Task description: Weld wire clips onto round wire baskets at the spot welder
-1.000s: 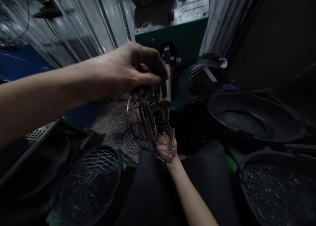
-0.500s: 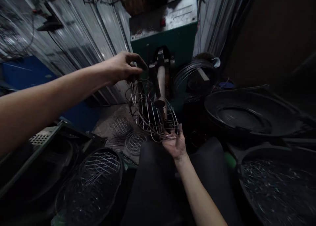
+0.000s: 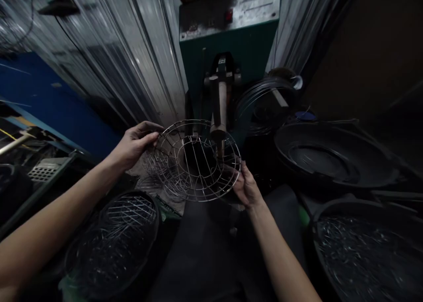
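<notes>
From the head camera, I have a round wire basket (image 3: 197,177) held out in front of me between my two hands, its open rings tilted up toward my eyes. My left hand (image 3: 137,143) pinches the rim at its upper left edge, thumb against the forefinger side, so the basket lies wholly to the right of that grip. My right hand (image 3: 246,185) is closed about the opposite edge, thumb up at the rim and fingers partly hidden behind the wires, with the basket to its left. Beyond it stands a green machine (image 3: 231,40), whose pale arm (image 3: 222,99) slants down over the basket's far right part; I cannot tell whether its tip touches the wires. Under the basket, round wire grids (image 3: 175,187) lie on the floor. A black tub (image 3: 160,218) with more wire grids sits to my left; to my right are a tub of wire scraps (image 3: 315,240), a shallow black pan (image 3: 370,161) and a wire coil (image 3: 261,90).
</notes>
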`<state>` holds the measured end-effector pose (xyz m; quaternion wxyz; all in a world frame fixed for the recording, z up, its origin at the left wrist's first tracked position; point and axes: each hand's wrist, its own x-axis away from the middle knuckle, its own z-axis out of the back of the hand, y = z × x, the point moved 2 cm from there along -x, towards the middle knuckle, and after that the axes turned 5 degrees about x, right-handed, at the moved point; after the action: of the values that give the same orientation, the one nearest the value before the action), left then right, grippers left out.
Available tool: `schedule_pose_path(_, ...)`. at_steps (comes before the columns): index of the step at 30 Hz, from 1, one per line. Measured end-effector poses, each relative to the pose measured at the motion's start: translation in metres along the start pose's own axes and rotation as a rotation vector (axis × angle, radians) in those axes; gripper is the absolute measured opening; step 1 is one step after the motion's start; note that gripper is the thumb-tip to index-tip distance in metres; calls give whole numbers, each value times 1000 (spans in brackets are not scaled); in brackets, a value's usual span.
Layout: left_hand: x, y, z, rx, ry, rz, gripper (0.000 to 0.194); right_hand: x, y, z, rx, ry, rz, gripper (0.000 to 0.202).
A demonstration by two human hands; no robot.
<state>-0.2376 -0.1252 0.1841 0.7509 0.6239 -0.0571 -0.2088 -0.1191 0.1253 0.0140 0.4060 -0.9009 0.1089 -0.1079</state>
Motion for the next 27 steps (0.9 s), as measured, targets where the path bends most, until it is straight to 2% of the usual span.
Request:
schedule_pose_path(4,5,-19,9,73,39,-8,28,-2,-2,-3,125,2,46,48)
schedule_pose_path(11,0,-36,20,125,38,-10,27,-6,-1,-8,219,-3,76,47)
schedule_pose_path(23,-3,-36,19,155,26,-5,24,-8,-5,-13,282,52,41,49)
schedule_pose_path(25,-4,-35,18,152,35,5,25,-7,-12,-8,352,92,41,53)
schedule_pose_path(27,-3,-33,17,144,46,5,25,2,-27,-1,527,178,98,57)
